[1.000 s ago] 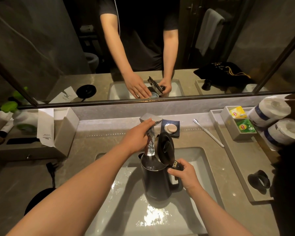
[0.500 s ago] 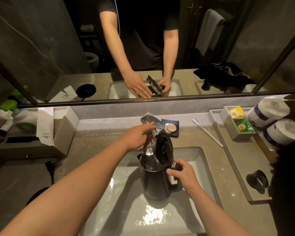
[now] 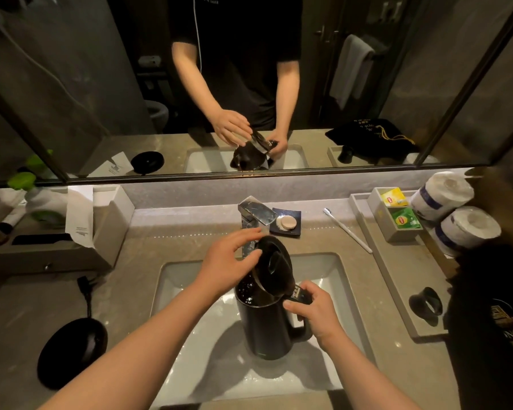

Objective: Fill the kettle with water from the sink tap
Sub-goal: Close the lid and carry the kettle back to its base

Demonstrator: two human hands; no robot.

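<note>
Black kettle (image 3: 265,327) stands upright in sink (image 3: 335,273), right hand (image 3: 316,313) gripping handle, lid raised.

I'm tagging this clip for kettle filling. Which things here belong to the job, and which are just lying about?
Job: kettle, its open lid, tap, sink, left hand, right hand.

Lying about: soap, toothbrush, tea bags, paper rolls, kettle base.

A toothbrush (image 3: 347,230) lies on the table (image 3: 166,247) right of a soap dish (image 3: 287,223); two paper rolls (image 3: 456,214) stand beside boxed teabags (image 3: 399,208).
</note>
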